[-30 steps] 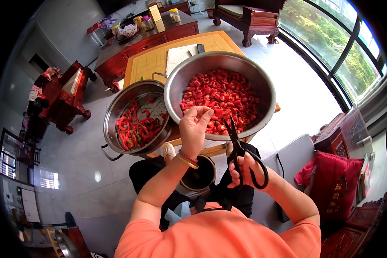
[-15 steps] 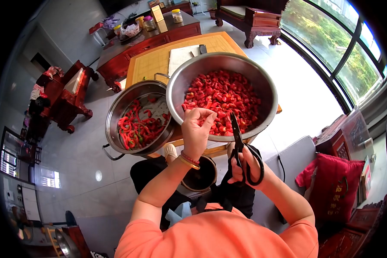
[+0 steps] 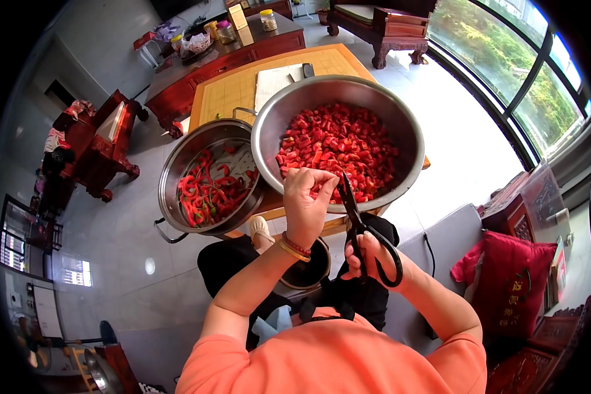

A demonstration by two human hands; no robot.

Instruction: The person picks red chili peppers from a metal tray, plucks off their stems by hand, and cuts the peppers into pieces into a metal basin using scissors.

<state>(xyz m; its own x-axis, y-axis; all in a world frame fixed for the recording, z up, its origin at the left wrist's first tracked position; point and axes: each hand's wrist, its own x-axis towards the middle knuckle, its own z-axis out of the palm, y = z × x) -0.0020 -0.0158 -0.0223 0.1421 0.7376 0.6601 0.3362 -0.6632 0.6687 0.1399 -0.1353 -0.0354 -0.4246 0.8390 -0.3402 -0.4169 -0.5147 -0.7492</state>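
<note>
Over the near rim of a large metal basin [image 3: 407, 131], my left hand [image 3: 308, 203] is pinched closed, and anything between its fingertips is too small to make out. Cut red chili pieces [image 3: 348, 141] lie in that basin. My right hand [image 3: 368, 255] is wrapped round the handles of black scissors [image 3: 356, 223], whose blades point up toward the basin, close beside my left fingertips. To the left, a two-handled steel pot [image 3: 171, 177] holds whole red chilies [image 3: 210, 197] and a few green ones.
Both vessels rest on a wooden table [image 3: 223, 92] with a paper pad [image 3: 276, 82]. Between my knees stands a dark bucket [image 3: 308, 266]. A red cushion [image 3: 512, 285] lies on the right. Behind are a dark red cabinet [image 3: 243, 51] with jars and a carved chair [image 3: 400, 33].
The scissors and my right hand have shifted slightly left, bringing the blade tips closer to my left fingertips. My left hand stays pinched and has dipped slightly.
</note>
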